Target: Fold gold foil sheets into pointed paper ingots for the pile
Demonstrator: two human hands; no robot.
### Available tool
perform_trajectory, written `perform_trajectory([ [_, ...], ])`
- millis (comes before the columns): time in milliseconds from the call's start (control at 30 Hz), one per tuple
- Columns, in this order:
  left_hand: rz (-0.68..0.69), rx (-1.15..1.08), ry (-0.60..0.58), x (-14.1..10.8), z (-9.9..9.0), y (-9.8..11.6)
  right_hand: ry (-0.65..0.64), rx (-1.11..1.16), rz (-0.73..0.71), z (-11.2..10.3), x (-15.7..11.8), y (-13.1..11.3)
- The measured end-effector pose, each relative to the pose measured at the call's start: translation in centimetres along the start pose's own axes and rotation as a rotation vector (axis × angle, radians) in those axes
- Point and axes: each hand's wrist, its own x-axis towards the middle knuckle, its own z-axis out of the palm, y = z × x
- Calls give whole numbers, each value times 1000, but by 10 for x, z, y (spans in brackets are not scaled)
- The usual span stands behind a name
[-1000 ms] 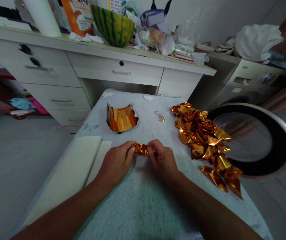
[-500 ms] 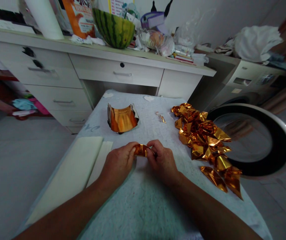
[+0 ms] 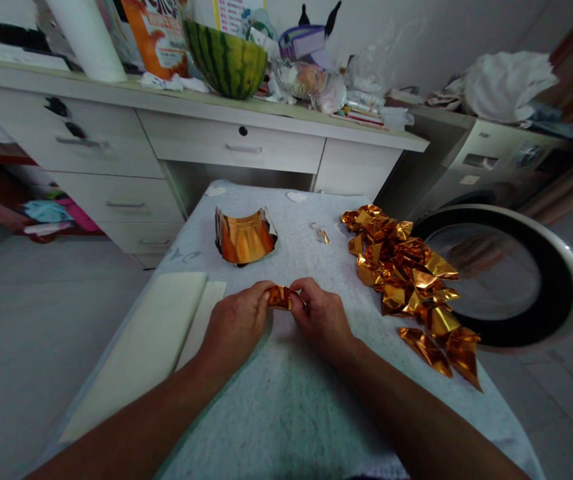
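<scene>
While left hand [image 3: 236, 323] pinches one end of foil strip [image 3: 279, 297], right hand [image 3: 325, 319] pinches the other | frame centre | foil pile [image 3: 411, 257]: centre right

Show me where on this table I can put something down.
The widest bare tablecloth lies between the left forearm and right forearm. A smaller patch lies between the curved gold foil and the small foil scraps. Crowded: the right side, under the gold foil pile, and the left edge, under pale flat sheets.

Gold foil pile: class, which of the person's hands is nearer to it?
Right. The right hand is left of the gold foil pile, apart from it; the left hand is farther left, beyond the right.
</scene>
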Motion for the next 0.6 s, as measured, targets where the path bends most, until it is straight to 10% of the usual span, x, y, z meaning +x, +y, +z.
perform_trajectory([
  [600,10,30,-39,0,0,4,33,-14,-109,0,-1,9],
])
